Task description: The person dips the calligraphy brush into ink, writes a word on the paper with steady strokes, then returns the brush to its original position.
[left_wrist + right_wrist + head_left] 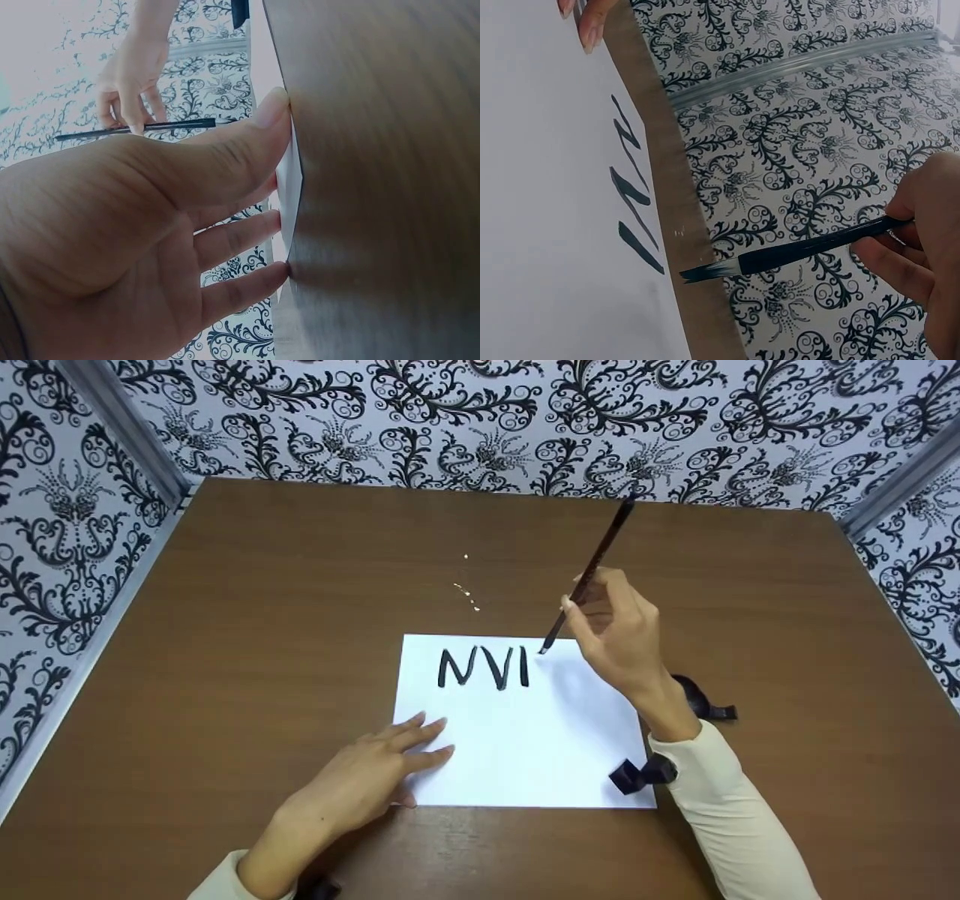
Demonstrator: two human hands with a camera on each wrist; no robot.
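Observation:
A white sheet of paper (517,750) lies on the brown table, with black strokes (484,667) reading "NVI" along its top. Between thumb and fingers, my right hand (619,630) pinches a dark-handled paintbrush (600,551). Its handle points up and away, and the dark-tipped bristles (709,271) hang close to the sheet, just right of the last stroke. My left hand (375,772) rests with spread fingers on the paper's lower left part. In the left wrist view its thumb (262,124) and fingertips lie along the paper's edge.
Small pale flecks (466,594) dot the brown table (262,585) beyond the sheet. A black wrist device (643,775) and a black strap (705,701) sit by the right forearm. Black-and-white patterned wall covering (465,427) with grey strips surrounds the table.

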